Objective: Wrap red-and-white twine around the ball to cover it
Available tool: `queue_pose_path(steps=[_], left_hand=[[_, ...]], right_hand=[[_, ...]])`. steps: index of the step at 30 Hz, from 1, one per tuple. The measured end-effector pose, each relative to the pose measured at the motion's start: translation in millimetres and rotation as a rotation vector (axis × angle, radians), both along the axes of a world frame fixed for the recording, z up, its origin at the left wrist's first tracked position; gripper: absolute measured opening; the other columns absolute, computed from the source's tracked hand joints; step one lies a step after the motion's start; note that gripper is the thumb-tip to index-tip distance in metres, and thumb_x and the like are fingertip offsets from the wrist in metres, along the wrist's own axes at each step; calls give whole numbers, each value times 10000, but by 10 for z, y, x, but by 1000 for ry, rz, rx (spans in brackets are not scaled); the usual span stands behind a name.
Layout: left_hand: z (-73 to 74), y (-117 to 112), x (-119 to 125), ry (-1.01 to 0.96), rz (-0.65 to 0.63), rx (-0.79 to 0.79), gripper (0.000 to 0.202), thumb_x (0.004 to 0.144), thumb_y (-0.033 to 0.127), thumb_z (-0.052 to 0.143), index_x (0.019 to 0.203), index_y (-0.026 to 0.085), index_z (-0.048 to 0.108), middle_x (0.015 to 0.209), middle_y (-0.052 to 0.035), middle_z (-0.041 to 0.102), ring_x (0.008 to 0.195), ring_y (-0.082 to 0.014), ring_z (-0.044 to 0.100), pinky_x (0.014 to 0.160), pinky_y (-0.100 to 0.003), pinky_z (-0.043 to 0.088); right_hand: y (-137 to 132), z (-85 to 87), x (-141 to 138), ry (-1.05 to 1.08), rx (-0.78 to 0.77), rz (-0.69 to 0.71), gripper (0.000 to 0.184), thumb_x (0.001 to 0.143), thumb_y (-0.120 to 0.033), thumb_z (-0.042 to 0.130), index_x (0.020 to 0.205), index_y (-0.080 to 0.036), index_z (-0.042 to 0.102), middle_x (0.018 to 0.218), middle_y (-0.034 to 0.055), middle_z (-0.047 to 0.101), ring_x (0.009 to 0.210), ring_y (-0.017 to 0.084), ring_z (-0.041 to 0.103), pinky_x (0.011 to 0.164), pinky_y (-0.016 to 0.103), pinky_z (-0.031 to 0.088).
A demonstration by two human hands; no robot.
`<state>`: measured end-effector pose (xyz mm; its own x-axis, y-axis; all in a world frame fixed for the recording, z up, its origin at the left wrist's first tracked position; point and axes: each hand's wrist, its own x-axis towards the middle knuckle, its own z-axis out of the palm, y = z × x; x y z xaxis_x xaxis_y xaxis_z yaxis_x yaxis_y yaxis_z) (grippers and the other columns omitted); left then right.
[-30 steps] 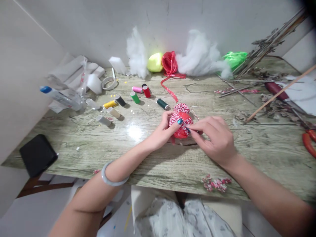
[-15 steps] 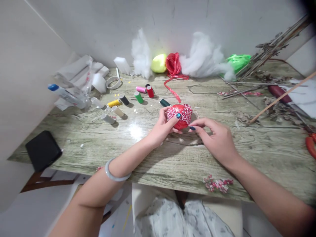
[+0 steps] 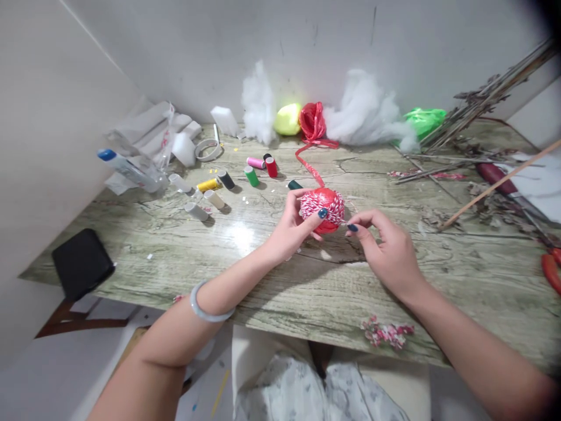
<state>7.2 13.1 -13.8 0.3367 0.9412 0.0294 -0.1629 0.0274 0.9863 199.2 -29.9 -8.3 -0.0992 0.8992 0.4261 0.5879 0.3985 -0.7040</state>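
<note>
My left hand (image 3: pixel 291 231) grips a red ball (image 3: pixel 323 209) wound with red-and-white twine, thumb pressed on its front, just above the wooden table (image 3: pixel 307 275). My right hand (image 3: pixel 388 254) is just right of the ball, thumb and forefinger pinched on the twine strand (image 3: pixel 346 223) that leads off it. A pale bangle (image 3: pixel 205 304) sits on my left wrist.
Several thread spools (image 3: pixel 252 175) lie left of the ball, with a tape ring (image 3: pixel 207 150) and a glue tube (image 3: pixel 127 171). White stuffing (image 3: pixel 363 114), yellow, red and green bundles line the wall. Dry twigs (image 3: pixel 482 111) and red-handled pliers (image 3: pixel 551 270) lie right. A black pouch (image 3: pixel 82 263) sits at the left edge.
The ball has been turned in my left hand and lifted slightly farther from me. My right hand has drawn back from the ball to its right side, pinching the strand.
</note>
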Motion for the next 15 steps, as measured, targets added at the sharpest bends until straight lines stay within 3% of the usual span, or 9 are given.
queue_pose_path(steps=[4,7,11,15], left_hand=[[13,-15,-51,131,32,230,555,803,368,720,1231,254,387,1247,-87,527,974,-185,630,690,-272,577],[4,-11,-64,162,56,293,567,796,351,734,1240,253,396,1255,-79,523,1034,-188,618,809,-306,574],[-14,31,-50,62,104,191,554,804,393,721,1217,259,377,1312,-93,489,997,-175,621,704,-262,575],[-38,47,-12,-53,80,5,569,777,438,739,1183,255,386,1247,-94,564,870,-151,653,608,-229,549]], right_hand=[[18,-12,20,34,-17,2,57,945,-237,535,944,-222,590,787,6,669,766,173,638,713,294,466],[32,-39,18,20,-35,38,86,951,-242,530,987,-230,607,788,-2,686,769,176,651,739,308,460],[40,-58,9,-5,-38,86,121,955,-237,514,953,-233,635,781,-3,696,759,180,656,754,322,457],[42,-38,14,3,-55,85,117,948,-237,521,920,-230,635,768,-4,694,739,180,653,737,317,452]])
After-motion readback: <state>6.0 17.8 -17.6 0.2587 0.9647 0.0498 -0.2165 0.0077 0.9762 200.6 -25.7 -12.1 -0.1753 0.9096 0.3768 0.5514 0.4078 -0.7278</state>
